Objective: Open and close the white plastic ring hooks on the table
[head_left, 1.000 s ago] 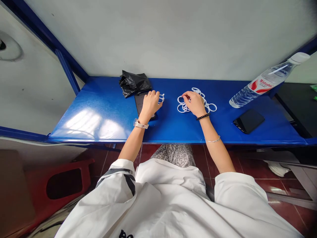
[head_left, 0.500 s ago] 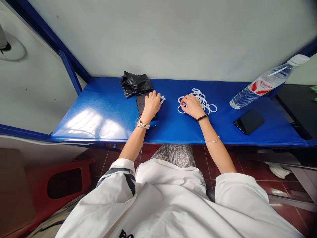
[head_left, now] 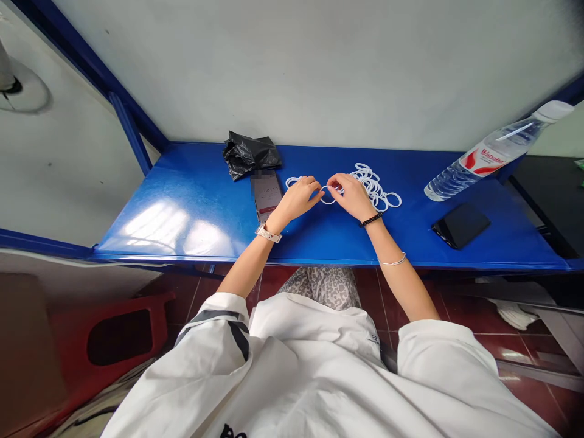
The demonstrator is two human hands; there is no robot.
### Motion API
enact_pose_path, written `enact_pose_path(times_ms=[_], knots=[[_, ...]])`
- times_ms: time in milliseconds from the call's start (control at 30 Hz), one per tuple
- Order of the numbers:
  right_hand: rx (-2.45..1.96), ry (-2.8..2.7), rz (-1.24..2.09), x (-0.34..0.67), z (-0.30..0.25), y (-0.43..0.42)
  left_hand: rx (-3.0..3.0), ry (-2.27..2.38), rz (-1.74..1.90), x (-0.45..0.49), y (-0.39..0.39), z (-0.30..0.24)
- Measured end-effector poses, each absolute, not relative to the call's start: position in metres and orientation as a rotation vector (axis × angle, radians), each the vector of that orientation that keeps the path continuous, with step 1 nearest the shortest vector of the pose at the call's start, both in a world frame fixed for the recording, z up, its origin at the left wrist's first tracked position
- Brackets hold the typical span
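A single white ring (head_left: 328,202) is between my two hands, just above or on the blue table. My right hand (head_left: 352,196) pinches it at its right upper edge. The thumb and fingertips of my left hand (head_left: 297,201) close at the ring's left edge. Beside my right hand lies a loose pile of similar white rings (head_left: 376,188), partly covered by that hand. Behind my left hand, one or more white rings (head_left: 290,181) rest on the table, mostly hidden by the fingers.
A phone with a lit timer screen (head_left: 268,198) lies left of my left hand, below a crumpled black plastic bag (head_left: 250,153). At the right are a water bottle (head_left: 483,158) and a black phone (head_left: 460,225). The blue table (head_left: 191,201) meets a pale wall.
My left hand has moved right, off the phone, to meet my right hand at a ring. My right hand has shifted slightly left from the pile with that ring.
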State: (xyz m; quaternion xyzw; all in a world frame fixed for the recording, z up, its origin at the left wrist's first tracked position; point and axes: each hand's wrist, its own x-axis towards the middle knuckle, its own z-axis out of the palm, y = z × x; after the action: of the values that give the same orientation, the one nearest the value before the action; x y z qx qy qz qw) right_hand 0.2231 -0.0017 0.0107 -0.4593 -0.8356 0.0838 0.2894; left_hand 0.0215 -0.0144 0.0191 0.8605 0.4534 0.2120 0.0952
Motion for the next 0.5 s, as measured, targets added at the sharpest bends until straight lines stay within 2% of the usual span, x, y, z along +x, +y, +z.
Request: enact_pose_path(times_ms=[167,500], knots=[[-1.135,-2.194,0.379,0.2175,0.0092,-0.0037,2.466,1.386,0.693,0.0210,-0.0140,0.0222],[-1.059,-1.898,0.826,0.2124,0.0120,-0.0038,2.062,1.299,1.115,0.0181,-0.0093,0.0226]])
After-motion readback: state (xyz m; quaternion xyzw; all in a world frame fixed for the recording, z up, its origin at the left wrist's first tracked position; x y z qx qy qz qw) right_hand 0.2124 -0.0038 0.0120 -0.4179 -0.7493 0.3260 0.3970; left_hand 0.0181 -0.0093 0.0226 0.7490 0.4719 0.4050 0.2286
